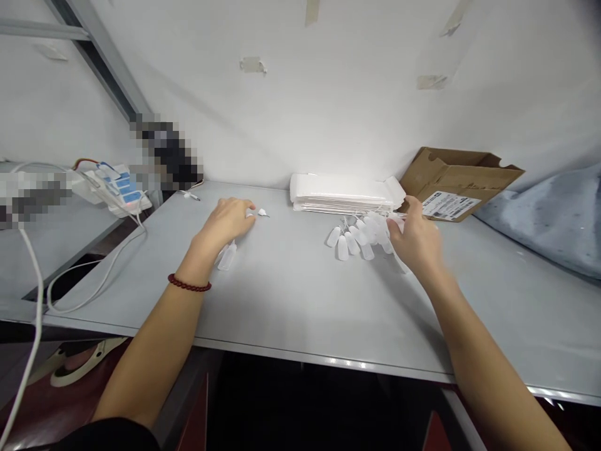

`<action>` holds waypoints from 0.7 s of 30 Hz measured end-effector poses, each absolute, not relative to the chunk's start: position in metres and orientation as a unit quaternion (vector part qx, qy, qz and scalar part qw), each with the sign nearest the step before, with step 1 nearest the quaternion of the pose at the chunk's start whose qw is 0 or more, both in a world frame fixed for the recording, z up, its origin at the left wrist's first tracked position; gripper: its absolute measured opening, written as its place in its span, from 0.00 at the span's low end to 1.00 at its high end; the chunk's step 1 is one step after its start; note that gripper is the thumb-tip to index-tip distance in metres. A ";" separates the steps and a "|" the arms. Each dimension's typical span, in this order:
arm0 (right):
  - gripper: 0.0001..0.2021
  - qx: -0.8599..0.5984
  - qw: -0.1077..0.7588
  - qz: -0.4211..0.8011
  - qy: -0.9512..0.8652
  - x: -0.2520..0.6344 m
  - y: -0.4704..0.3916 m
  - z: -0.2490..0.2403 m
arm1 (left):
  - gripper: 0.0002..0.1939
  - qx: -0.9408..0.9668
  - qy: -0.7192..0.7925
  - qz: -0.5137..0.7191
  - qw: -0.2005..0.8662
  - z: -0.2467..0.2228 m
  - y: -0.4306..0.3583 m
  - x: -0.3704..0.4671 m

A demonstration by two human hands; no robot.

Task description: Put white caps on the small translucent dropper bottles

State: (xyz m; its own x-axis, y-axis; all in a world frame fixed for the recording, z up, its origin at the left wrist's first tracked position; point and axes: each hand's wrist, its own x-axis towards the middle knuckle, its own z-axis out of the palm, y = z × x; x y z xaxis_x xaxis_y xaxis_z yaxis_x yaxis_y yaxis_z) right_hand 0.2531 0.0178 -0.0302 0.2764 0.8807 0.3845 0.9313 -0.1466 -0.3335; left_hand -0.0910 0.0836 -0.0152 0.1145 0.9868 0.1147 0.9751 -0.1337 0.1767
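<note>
Firstly, one grey table, running beyond the right edge of view. One pale blue cloth, lying at far right, is being cut off by that same edge. One cardboard box is leaning at the back right; its inside is mostly hiding from view. One dark thing, back left, is blurring into coarse squares, beyond naming. One stack of white packets is lying left of the box.

One right hand is reaching over small translucent bottles; these are lying left of and beneath its fingers, overlapping, some partly hiding behind the hand. Thumb and fingers are standing apart, a pale piece showing between them; whether they are grasping it, I cannot tell.

One left hand is bending low over further bottles, which are lying beside its wrist. Its fingers are curling loosely around a half-hidden white piece; whether they are pinching it, I cannot tell. One white cap, thin-tipped, is lying just right of those fingers.
</note>
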 end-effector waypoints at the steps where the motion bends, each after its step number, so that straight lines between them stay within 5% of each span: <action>1: 0.29 -0.753 0.259 -0.056 -0.603 0.251 0.017 -0.030 | 0.20 0.752 0.652 0.088 0.048 -0.016 0.084 -0.092; 7: 0.37 -0.740 0.314 -0.090 -0.588 0.248 0.010 -0.024 | 0.22 0.769 0.631 0.064 0.081 -0.022 0.087 -0.090; 15: 0.28 -0.622 0.418 -0.237 -0.619 0.229 0.004 -0.020 | 0.19 0.782 0.619 0.038 0.050 -0.033 0.097 -0.090; 21: 0.15 -0.514 0.400 0.037 -0.758 0.163 -0.008 -0.038 | 0.18 0.777 0.622 0.068 0.065 -0.030 0.096 -0.090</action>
State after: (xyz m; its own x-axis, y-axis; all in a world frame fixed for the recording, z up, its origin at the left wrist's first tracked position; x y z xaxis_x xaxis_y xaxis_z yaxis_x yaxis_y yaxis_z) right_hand 0.1629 -0.0079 -0.0377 -0.1524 0.8091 0.5676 0.7494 0.4690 -0.4673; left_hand -0.0903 0.0964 -0.0296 0.2159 0.9761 0.0249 0.9584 -0.2167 0.1856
